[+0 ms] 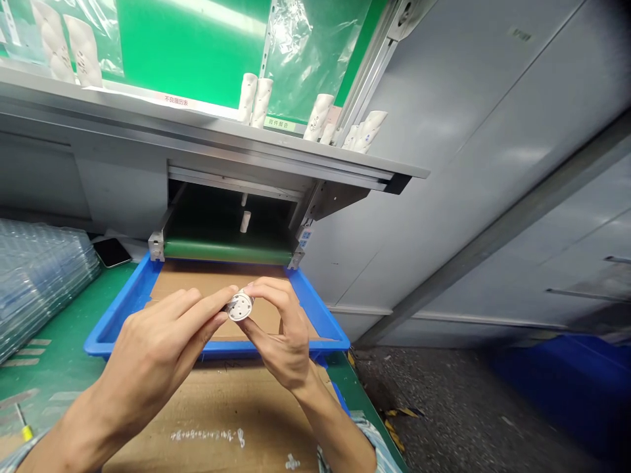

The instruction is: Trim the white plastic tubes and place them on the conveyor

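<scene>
Over the blue tray, my right hand (283,328) grips a white cylindrical part (241,307) between thumb and fingers. Its round end face, with several small holes or slots, is turned toward me. My left hand (162,335) is closed in a pinch at the left edge of that face. A small greyish sliver shows between the left fingertips and the part; its kind cannot be made out. Below both hands lies a cardboard sheet (211,414) with white handwriting and a small white piece (292,462) on it.
A green conveyor belt (227,249) carries small white cylinders (245,222) and ends above the cardboard-lined blue tray (315,309). Clear plastic trays (39,276) and a phone (112,252) lie left. More white cylinders (318,117) stand on the overhead shelf (207,135). A yellow-handled tool (26,431) lies lower left.
</scene>
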Tool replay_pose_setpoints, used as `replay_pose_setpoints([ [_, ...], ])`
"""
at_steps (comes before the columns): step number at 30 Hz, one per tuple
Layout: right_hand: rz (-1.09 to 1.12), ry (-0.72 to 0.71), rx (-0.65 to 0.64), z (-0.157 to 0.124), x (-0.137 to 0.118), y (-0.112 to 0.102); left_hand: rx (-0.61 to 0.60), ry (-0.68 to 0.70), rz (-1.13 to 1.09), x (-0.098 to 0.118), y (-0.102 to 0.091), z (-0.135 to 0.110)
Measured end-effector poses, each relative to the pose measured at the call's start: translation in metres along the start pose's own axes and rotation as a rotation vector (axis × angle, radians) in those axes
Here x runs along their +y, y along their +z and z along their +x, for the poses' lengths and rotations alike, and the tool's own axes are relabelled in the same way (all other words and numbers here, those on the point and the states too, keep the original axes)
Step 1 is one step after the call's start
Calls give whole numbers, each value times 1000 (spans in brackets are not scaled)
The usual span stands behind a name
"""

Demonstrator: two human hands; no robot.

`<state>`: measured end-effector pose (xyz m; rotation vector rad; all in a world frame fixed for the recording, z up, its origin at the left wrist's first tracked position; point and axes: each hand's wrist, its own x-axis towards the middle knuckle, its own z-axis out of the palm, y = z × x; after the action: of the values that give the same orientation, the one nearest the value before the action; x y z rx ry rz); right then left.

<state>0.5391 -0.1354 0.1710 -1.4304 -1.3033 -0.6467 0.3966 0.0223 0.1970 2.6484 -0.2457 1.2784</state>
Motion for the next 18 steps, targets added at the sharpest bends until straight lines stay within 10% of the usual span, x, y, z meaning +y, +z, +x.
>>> replay_pose_setpoints([
  [18,-1,-7,-24,0,-2,-1,-46,-94,-158,-4,2,-5],
])
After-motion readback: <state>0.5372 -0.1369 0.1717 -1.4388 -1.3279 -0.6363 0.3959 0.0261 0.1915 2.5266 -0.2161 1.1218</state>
